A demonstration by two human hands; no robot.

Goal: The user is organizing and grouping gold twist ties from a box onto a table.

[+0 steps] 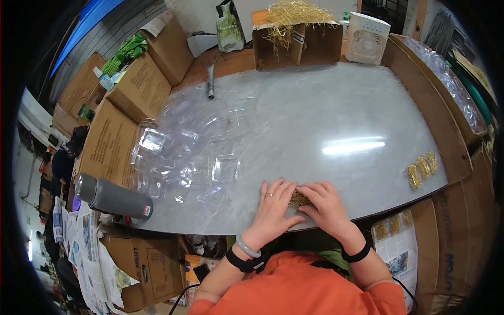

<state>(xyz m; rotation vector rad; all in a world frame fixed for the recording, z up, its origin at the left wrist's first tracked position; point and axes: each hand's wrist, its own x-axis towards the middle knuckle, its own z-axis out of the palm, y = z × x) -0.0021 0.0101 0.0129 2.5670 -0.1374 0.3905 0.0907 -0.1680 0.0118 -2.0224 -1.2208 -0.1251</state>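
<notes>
Near the front edge of the grey table, my two hands meet around a small bundle of gold strands. My left hand lies along the bundle's left side, fingers together and thumb pointing right. From the right, my right hand curls its fingers and thumb around it. Most of the bundle is hidden beneath my fingers. Several similar gold bundles sit side by side at the table's right edge. Clear plastic trays are piled loosely over the table's left side.
A grey bottle lies at the left front corner. At the back stand a cardboard box topped with tangled gold strands and a white fan. Cardboard walls line both sides. A metal tube rests behind the trays.
</notes>
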